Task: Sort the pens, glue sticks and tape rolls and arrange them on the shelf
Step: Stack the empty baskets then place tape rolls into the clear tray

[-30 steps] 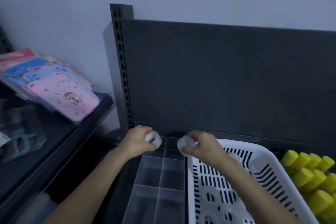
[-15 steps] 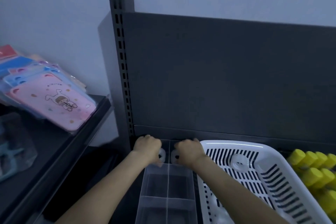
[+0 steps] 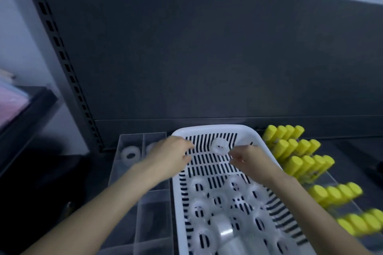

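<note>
A dark shelf [image 3: 352, 151] carries a white slotted basket [image 3: 248, 136], with a clear organizer [image 3: 153, 223] at its 9 o'clock and yellow glue sticks [image 3: 300, 163] at its 3 o'clock. One tape roll [image 3: 219, 146] lies at the basket's 12 o'clock end, between the left hand [image 3: 172, 157] and the right hand [image 3: 247, 158]; other rolls [image 3: 219, 201] heap at 6 o'clock, and two stored rolls [image 3: 130, 155] sit in the organizer's far compartments. The left hand hangs loosely curled and empty over the basket rim; whether the right hand grasps anything cannot be told.

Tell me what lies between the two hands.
One tape roll, at the white basket's far end between left hand and right hand, in the head view.
</note>
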### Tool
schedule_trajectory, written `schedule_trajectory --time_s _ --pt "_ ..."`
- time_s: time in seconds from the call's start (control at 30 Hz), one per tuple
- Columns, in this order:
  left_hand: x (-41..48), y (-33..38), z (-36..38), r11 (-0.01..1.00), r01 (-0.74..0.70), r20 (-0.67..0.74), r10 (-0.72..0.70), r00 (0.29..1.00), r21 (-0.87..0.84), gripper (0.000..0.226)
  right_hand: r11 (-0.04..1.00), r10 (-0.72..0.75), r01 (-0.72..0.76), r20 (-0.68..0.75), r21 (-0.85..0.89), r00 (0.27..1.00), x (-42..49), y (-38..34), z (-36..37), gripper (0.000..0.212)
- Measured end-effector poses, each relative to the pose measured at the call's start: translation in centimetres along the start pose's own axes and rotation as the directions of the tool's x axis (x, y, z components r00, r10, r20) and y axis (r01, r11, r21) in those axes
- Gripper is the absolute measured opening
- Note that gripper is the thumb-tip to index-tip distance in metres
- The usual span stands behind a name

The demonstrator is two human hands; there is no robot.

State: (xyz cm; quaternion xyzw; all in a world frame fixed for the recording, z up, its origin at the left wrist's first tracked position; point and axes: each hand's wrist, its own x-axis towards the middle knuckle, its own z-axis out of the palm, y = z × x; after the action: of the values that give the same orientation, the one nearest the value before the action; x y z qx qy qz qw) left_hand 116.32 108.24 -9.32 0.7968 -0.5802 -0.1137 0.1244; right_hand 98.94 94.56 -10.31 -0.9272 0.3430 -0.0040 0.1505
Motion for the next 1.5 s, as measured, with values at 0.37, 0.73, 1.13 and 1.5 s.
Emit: schedule_trajectory --time_s 0.37,0.73,1.13,1.5 --pt "0.9 4.5 3.6 0.960 -0.166 0.584 0.002 0.812 0.227 0.064 0.999 -0.014 0.021 0.253 -0.024 0.967 -3.9 3.2 2.3 0.067" --pt "0.2 4.4 4.8 0.912 -0.227 0.541 0.007 0.841 0.342 0.051 0.999 -0.013 0.008 0.138 0.038 0.990 -2.8 3.0 4.7 0.062" --pt "-2.3 5.6 4.1 0.958 -0.197 0.624 0.024 0.781 0.210 0.060 0.965 -0.210 0.148 0.297 0.218 0.931 -4.1 -0.2 3.7 0.068" --pt "-1.0 5.8 4.3 0.992 -0.072 0.555 0.000 0.832 0.108 0.055 0.978 -0.083 0.059 0.114 0.200 0.990 -3.2 1.4 3.3 0.063"
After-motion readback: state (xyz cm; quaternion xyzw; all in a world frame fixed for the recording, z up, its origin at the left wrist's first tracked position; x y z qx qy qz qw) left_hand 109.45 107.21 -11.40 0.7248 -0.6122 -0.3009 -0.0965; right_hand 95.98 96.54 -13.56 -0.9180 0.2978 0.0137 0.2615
